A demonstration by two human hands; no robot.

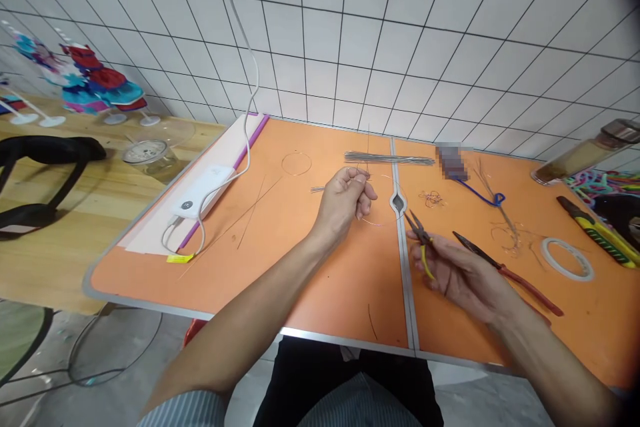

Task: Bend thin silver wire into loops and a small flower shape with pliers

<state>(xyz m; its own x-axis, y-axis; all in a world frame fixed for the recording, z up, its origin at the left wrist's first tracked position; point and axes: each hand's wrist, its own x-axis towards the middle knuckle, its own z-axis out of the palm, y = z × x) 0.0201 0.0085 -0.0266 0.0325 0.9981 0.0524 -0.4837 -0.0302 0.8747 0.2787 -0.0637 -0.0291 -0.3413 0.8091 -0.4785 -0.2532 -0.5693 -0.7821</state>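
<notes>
My left hand (347,197) is closed in a pinch on a thin wire (369,140), which stands up above the fingertips. From the same hand a fine loop of wire (373,223) curves out to the right. In my right hand (453,270) is a pair of needle-nose pliers (424,237) with yellow handles; their tips point up and left, near the loop. Just beyond my left hand lies a bundle of straight wires (390,159). Right of my right hand rest red-handled pliers (510,273).
A white power bank (206,192) with a cable lies at left, beside a wire ring (297,163). At right are a roll of tape (567,259), a yellow-black cutter knife (595,230), a glass bottle (585,150) and tangled wire (431,199). A tiled wall stands behind the orange table (320,293).
</notes>
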